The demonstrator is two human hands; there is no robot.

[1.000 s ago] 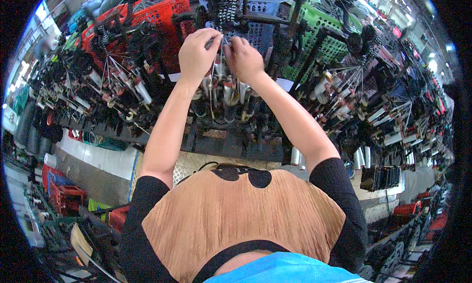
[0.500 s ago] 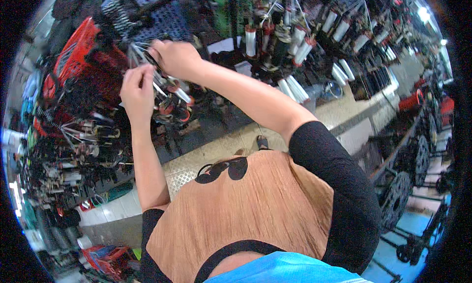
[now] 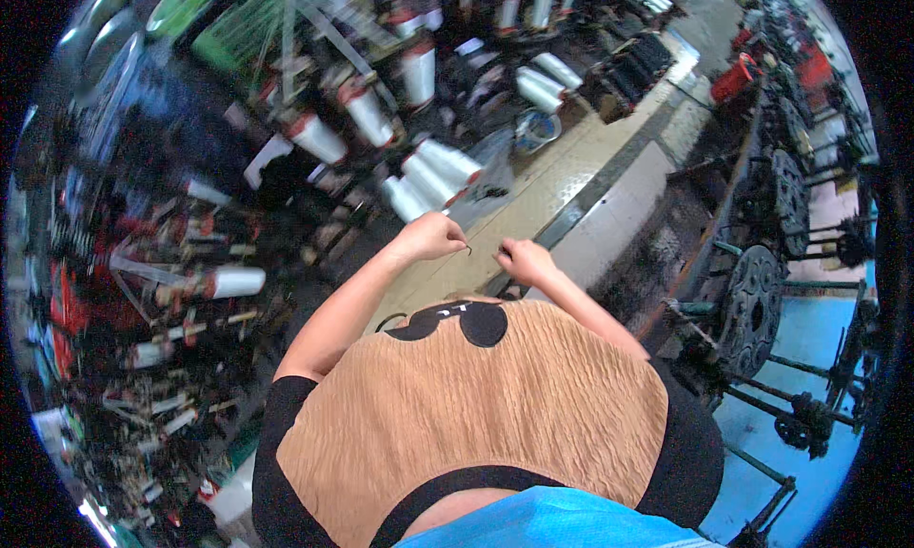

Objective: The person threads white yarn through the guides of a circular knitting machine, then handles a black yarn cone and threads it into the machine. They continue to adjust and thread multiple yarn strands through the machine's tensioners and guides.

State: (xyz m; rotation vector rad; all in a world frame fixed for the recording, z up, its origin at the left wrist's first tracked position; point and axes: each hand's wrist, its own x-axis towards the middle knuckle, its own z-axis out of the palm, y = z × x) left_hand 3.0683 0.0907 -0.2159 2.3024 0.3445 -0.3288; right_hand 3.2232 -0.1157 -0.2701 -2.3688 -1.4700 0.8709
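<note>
In front of my chest, over the tiled aisle, both hands are held apart from each other. My left hand (image 3: 431,237) is closed in a pinch, and a tiny dark bit shows at its fingertips, too small to name. The fingers of my right hand (image 3: 528,261) are curled together; a dark spot shows at their tips, and what they hold, if anything, cannot be made out. Just beyond my left hand lie several white thread cones (image 3: 440,174) beside a clear plastic bag (image 3: 487,172).
Machines with upright white bobbins (image 3: 368,118) and spread threads line the left side, blurred. Farther along the pale tiled floor (image 3: 562,172) stand a small bucket (image 3: 538,129) and a dark crate (image 3: 632,72). Metal frames with dark discs (image 3: 752,310) run along the right.
Both hands have left the threads at the machine on the upper left and come back in front of my body. The view has turned to the right.
</note>
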